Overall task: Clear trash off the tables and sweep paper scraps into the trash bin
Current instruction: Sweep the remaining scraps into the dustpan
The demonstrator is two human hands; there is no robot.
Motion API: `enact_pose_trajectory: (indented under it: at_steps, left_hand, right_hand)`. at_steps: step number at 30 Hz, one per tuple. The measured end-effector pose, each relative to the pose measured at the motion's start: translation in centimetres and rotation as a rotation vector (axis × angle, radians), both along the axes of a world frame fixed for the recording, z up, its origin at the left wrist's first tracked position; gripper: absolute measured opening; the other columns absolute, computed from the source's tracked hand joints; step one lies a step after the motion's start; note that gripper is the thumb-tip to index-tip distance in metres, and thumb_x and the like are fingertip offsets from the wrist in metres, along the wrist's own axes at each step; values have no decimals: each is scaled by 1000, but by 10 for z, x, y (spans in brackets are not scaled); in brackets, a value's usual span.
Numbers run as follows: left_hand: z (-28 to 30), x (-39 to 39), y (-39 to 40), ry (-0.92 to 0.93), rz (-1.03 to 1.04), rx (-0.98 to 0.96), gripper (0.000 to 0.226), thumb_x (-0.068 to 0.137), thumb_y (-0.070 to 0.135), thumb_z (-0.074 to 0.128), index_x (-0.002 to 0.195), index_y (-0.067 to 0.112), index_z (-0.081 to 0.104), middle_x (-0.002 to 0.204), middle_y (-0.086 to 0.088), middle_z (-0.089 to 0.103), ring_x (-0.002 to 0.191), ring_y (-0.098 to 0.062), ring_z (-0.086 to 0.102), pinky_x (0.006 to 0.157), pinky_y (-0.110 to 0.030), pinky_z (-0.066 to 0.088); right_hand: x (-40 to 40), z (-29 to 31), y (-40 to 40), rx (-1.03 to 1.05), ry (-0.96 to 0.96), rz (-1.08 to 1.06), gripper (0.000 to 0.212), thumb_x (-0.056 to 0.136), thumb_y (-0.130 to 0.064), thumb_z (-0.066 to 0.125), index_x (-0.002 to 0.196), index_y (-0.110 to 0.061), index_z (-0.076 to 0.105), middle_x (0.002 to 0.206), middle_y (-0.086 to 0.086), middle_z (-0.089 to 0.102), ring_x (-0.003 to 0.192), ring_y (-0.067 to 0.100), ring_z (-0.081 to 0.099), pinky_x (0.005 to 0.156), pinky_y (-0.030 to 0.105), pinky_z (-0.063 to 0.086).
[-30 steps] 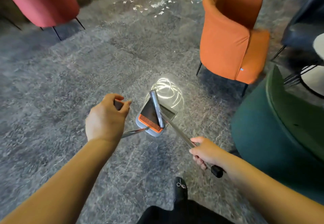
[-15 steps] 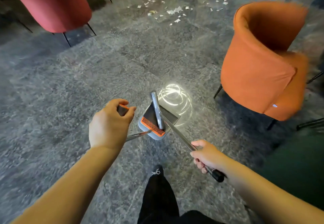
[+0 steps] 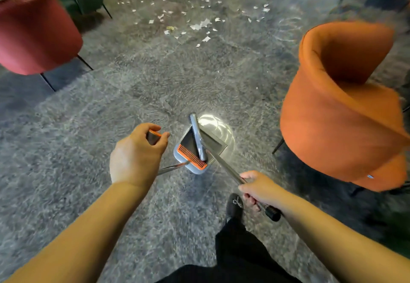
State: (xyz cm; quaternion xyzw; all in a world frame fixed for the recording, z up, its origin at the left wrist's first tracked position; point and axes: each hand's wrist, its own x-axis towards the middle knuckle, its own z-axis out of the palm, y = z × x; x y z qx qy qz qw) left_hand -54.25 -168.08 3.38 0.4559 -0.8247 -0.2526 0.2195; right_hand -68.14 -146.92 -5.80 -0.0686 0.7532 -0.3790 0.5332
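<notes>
The left hand (image 3: 135,154) reaches forward with its back to the camera, fingers and thumb curled round the dark, orange-tipped grip (image 3: 153,136) of a thin metal pole (image 3: 172,167) that runs down to the grey long-handled dustpan with an orange comb edge (image 3: 193,164). The right hand (image 3: 258,188) is lower and nearer the body, its fingers wrapped round the silver metal shaft of the broom (image 3: 224,167), with the shaft's black end cap (image 3: 273,213) poking out behind the wrist. The grey broom head (image 3: 198,137) lies across the dustpan's mouth, over the dark grey carpeted floor (image 3: 66,127). The white paper scraps (image 3: 200,25) lie scattered well ahead, between a rounded red upholstered armchair (image 3: 33,32) at left and an orange tub armchair (image 3: 341,105) at right, which is blurred at its edges. A black shoe (image 3: 234,205) and dark trouser leg (image 3: 244,249) show beneath the right forearm. The left palm and most of the pole under it are hidden, and the red chair is cut off by the frame.
</notes>
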Motion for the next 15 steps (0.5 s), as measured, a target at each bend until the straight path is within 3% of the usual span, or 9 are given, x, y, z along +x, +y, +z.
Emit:
enact_pose_trajectory:
  at_steps: [4,9,12,15]
  left_hand:
    - [-4,-86,-66,8,18,-11,27,86,44,68,105,25,68,100,-6,73,98,-33,64,79,-40,52]
    - [2,-196,-142,8,45,-10,27,85,45,68,104,27,68,97,-5,73,96,-32,64,79,-41,53]
    - [14,-257,-187,14,53,-11,26,86,45,68,104,27,68,94,-4,73,93,-31,64,74,-36,50]
    - [22,-314,-237,39,64,-17,26,86,45,68,104,27,68,96,-6,73,94,-33,64,76,-38,51]
  right_hand:
    - [-92,-10,-67,7,-27,-45,39,97,-3,45,134,-7,39,62,9,43,41,13,36,36,19,31]
    - [-207,0,-150,-18,-31,-18,35,96,-2,47,131,-2,44,59,7,41,42,14,37,39,21,30]
    - [-271,13,-194,-38,-26,-23,38,96,-1,44,131,8,36,59,7,39,44,15,35,42,23,27]
    - [-332,18,-240,-68,-28,-19,35,96,0,43,131,5,39,58,7,38,44,15,35,43,23,28]
